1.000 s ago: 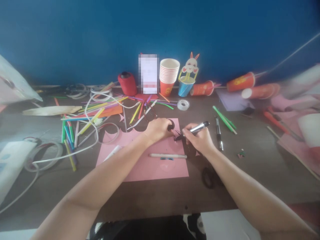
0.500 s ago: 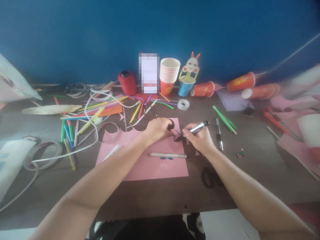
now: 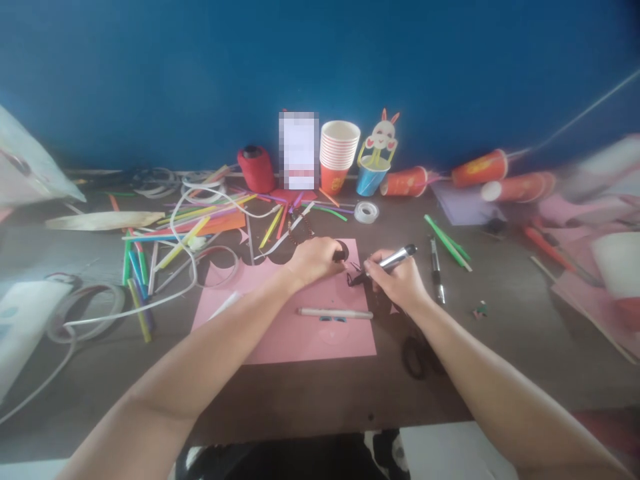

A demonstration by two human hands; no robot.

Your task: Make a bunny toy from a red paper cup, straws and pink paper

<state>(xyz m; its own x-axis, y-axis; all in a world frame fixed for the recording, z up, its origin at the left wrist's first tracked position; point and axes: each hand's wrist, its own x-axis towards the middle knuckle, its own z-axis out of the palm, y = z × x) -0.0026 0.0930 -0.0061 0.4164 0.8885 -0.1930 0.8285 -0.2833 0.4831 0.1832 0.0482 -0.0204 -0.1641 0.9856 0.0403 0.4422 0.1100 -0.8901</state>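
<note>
My left hand (image 3: 315, 260) is closed, pressing a small black paper piece (image 3: 342, 252) onto a pink paper sheet (image 3: 295, 327) at the table's middle. My right hand (image 3: 397, 280) is closed round a silver and black pen (image 3: 395, 257), its tip down on a small dark cut-out (image 3: 356, 277) between the two hands. A white marker (image 3: 335, 313) lies on the pink sheet just below the hands. Black scissors (image 3: 415, 357) lie on the table under my right forearm.
Coloured straws (image 3: 185, 233) and white cables (image 3: 150, 293) litter the left side. A red thread spool (image 3: 256, 168), stacked paper cups (image 3: 339, 155), a bunny cup (image 3: 376, 160), a tape roll (image 3: 367, 211) and fallen red cups (image 3: 480, 168) line the blue wall. Green straws (image 3: 447, 241) and pink papers (image 3: 595, 293) lie right.
Almost nothing has changed. Both hands stay in place with the pen tip on the dark cut-out; the view has shifted down very slightly.
</note>
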